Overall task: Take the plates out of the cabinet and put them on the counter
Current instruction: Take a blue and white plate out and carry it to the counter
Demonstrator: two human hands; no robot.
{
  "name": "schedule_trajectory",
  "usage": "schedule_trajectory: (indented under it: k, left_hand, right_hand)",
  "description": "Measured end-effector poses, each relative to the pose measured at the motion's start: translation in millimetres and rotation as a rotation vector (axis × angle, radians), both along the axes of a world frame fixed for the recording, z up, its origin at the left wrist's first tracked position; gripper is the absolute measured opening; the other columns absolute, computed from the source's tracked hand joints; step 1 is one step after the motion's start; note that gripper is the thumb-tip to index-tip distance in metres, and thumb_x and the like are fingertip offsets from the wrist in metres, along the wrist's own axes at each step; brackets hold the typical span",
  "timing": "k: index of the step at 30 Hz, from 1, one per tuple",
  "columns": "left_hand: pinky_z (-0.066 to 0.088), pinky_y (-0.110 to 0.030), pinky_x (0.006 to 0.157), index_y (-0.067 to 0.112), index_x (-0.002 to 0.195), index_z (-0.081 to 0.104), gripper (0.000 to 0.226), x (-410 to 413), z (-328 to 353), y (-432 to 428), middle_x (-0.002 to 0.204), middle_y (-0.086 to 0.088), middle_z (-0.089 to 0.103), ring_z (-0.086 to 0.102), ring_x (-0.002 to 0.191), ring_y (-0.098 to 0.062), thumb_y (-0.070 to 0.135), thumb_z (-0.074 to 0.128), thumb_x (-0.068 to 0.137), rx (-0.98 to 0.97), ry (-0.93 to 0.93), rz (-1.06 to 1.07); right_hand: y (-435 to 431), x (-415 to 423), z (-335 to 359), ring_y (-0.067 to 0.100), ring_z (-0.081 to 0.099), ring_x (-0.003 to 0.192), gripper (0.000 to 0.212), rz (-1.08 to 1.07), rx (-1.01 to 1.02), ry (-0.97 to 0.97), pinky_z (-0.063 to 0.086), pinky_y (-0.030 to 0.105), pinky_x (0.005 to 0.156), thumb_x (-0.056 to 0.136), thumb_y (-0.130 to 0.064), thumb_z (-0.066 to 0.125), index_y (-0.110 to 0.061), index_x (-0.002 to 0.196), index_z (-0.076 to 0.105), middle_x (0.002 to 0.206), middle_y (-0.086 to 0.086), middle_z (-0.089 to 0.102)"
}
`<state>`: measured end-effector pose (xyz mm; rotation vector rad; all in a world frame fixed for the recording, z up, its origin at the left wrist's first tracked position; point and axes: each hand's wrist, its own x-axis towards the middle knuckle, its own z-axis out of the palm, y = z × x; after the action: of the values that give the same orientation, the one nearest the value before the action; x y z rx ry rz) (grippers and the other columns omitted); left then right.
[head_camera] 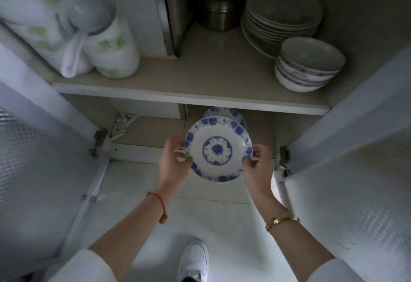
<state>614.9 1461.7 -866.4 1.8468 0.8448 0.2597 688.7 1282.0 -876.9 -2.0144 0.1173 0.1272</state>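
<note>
Blue-patterned plate [218, 151] gripped at opposite rims by left hand [175, 161] and right hand [258, 163], in front of the lower shelf. Behind it, more blue plates [224, 113], mostly hidden under the shelf edge [155, 94]. Upper-left crockery [66, 30] blurred.

Upper shelf [155, 94]: plate stack [282, 17], bowl stack [309, 66], metal canister [219, 13], white jars [106, 43]
</note>
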Motion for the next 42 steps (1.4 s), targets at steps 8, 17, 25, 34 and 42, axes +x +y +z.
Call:
schedule_trajectory:
  k: [8,17,25,34,42]
  left_hand:
    - [0.051,-0.011,0.065,0.035,0.104,0.059,0.04,-98,206,-59,0.1,0.022,0.067,0.062,0.087,0.006,0.003,0.072,0.082,-0.129,-0.12,0.017]
    - [0.052,-0.008,0.07,0.022,0.119,0.06,0.042,-149,473,-117,0.116,0.012,0.065,0.062,0.097,0.004,-0.002,0.065,0.085,-0.075,-0.202,-0.139]
    - [0.053,-0.012,0.071,0.022,0.118,0.062,0.045,-185,640,-196,0.112,0.011,0.068,0.067,0.093,-0.003,-0.005,0.062,0.082,-0.13,-0.316,-0.269]
    - [0.057,-0.017,0.073,0.019,0.118,0.063,0.044,-204,721,-256,0.109,0.008,0.071,0.069,0.093,-0.003,-0.003,0.062,0.081,-0.196,-0.325,-0.507]
    - [0.054,-0.01,0.066,0.023,0.118,0.062,0.042,-199,735,-316,0.108,0.014,0.068,0.065,0.09,0.009,0.005,0.068,0.08,-0.224,-0.268,-0.862]
  right_hand:
    - [-46,-108,202,-0.003,0.058,0.074,0.029,-0.075,0.02,0.024,0.042,-0.001,0.05,0.089,-0.003,0.063,-0.024,0.103,0.05,0.087,-0.007,0.061]
    - [-121,-172,479,0.003,0.066,0.075,0.024,-0.195,0.136,0.005,0.052,0.012,0.056,0.087,-0.01,0.066,-0.024,0.104,0.057,0.085,-0.005,0.068]
    - [-214,-229,643,0.019,0.062,0.07,0.027,-0.326,0.25,-0.05,0.05,0.026,0.054,0.084,-0.006,0.06,-0.025,0.104,0.061,0.076,0.002,0.063]
    - [-281,-303,729,0.016,0.06,0.065,0.028,-0.522,0.298,-0.222,0.051,0.02,0.052,0.08,-0.001,0.061,-0.023,0.097,0.064,0.073,0.006,0.063]
    - [-328,-368,740,0.013,0.061,0.065,0.026,-0.828,0.224,-0.264,0.054,0.026,0.06,0.077,-0.007,0.063,-0.022,0.098,0.064,0.06,-0.015,0.063]
